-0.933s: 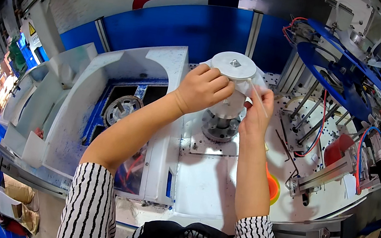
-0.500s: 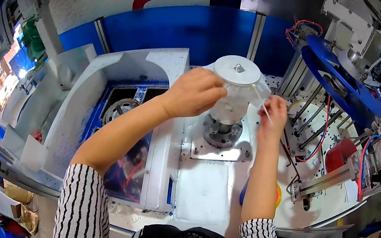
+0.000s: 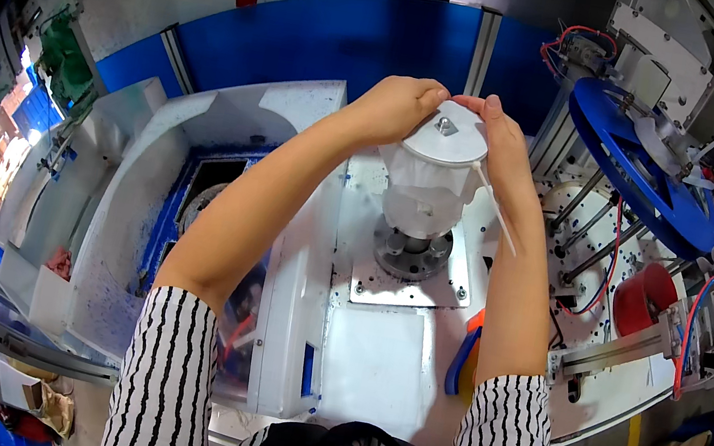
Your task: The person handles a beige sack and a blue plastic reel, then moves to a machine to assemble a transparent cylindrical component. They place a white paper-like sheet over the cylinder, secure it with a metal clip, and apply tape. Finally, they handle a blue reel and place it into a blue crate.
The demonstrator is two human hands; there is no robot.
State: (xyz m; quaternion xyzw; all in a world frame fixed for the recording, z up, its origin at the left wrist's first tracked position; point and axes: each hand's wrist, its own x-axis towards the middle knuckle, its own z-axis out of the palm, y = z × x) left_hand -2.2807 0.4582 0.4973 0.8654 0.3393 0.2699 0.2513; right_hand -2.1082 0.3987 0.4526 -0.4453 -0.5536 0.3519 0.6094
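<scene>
A round white disc (image 3: pixel 446 143) with a small metal knob caps a translucent, wrinkled white sleeve (image 3: pixel 425 201). Both stand on a dark round metal flange (image 3: pixel 411 256). At the disc's far left edge is my left hand (image 3: pixel 400 109), thumb and fingers closed together; what they pinch is hidden. My right hand (image 3: pixel 504 144) curves round the far right of the rim, its fingers meeting the left ones at the back. Most of its fingertips are out of sight behind the disc. From the rim's right side a thin white strip (image 3: pixel 498 214) hangs down across my right wrist.
To the left stands a white curved housing (image 3: pixel 306 215) with a blue-edged opening. A blue spoked wheel (image 3: pixel 630 174) on metal rods is at the right, near a red cup-shaped part (image 3: pixel 644 295). An orange and blue object (image 3: pixel 464 359) lies beside my right forearm.
Both hands have moved away from me to the disc's far edge and come together there. My right hand no longer has the thin strip between its fingers; the strip hangs loose.
</scene>
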